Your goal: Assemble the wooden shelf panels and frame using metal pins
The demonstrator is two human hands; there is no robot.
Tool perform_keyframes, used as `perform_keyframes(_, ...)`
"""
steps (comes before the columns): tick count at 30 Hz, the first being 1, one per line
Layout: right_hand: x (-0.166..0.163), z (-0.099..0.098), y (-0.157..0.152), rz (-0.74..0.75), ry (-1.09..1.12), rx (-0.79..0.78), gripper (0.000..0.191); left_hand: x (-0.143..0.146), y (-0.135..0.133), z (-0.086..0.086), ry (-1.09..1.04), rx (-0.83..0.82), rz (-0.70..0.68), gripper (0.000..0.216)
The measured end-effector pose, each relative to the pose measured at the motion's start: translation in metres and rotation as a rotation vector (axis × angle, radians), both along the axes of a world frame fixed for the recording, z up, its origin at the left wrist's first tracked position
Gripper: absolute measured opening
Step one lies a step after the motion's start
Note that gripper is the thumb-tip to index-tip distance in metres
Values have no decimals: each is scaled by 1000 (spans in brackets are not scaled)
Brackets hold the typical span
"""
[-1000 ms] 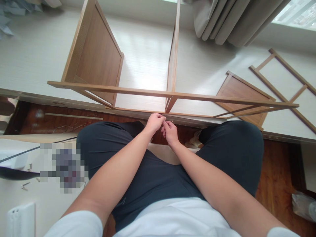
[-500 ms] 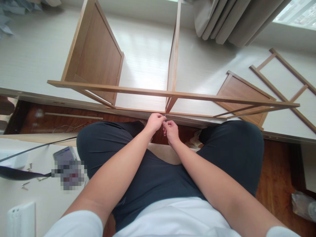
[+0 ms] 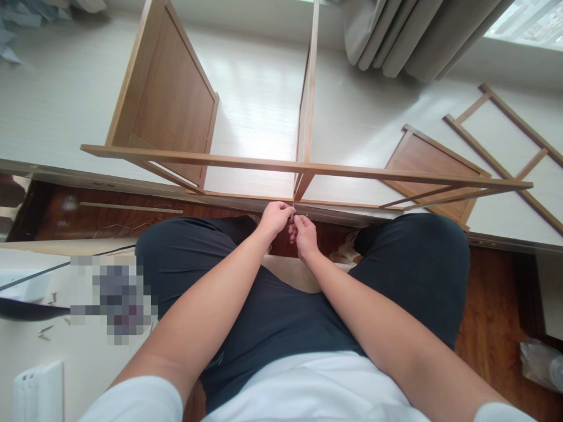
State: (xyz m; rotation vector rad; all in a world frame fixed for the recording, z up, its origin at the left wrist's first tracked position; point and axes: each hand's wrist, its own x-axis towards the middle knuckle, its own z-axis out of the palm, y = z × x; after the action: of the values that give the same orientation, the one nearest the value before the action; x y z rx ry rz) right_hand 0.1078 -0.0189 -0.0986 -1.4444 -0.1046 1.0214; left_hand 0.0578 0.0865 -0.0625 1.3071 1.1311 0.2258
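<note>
A wooden shelf frame (image 3: 246, 162) stands in front of me, with a side panel (image 3: 173, 97) at its left and a middle board (image 3: 307, 105) upright near its centre. Just under the frame's lower rail (image 3: 246, 197), close to the middle board, my two hands meet. My left hand (image 3: 275, 218) pinches a thin shiny metal rod (image 3: 292, 207) at its fingertips. Below and to the right, my right hand (image 3: 304, 235) has thumb and forefinger closed on the same rod, its other fingers curled. The rod's ends and exact kind are too small to make out.
Right of the frame lie a loose wooden panel (image 3: 433, 167) and a ladder-like wooden frame (image 3: 505, 138). Several screws (image 3: 44, 332) and a white device (image 3: 38, 391) rest on the white surface (image 3: 88, 375) at my left. A grey curtain (image 3: 396, 35) hangs behind.
The fingers of my right hand have shifted slightly around the metal rod, the thumb tip a little farther right. My left hand stays almost still. The view has moved slightly.
</note>
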Motion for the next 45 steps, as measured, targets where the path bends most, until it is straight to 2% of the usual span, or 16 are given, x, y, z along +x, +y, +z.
perform_keyframes(7, -2, 3, 1, -2, 206, 73, 33, 0, 0, -1, -13, -43, 20, 13)
perform_keyframes(14, 2, 13, 3, 0, 494, 141, 17, 0, -3, 8, -4, -111, 15, 15)
perform_keyframes(20, 10, 21, 4, 16, 808, 149, 23, 2, -4, 15, 15, -109, 0, 19)
perform_keyframes(24, 10, 19, 3, 44, 854, 163, 24, 1, -3, 17, 48, -117, -9, 17)
perform_keyframes(31, -2, 12, -3, 35, 623, 100, 32, -3, -5, 16, 44, -138, -114, 18)
perform_keyframes(36, -2, 13, -9, 36, 329, 180, 40, -1, -8, 32, -75, -176, -112, 13)
perform_keyframes(39, 3, 30, -13, 76, 84, 250, 41, 1, -10, 48, -202, -189, -133, 17)
perform_keyframes(45, 6, 95, -25, 157, -423, 264, 41, 1, -16, 83, -491, -266, -45, 32)
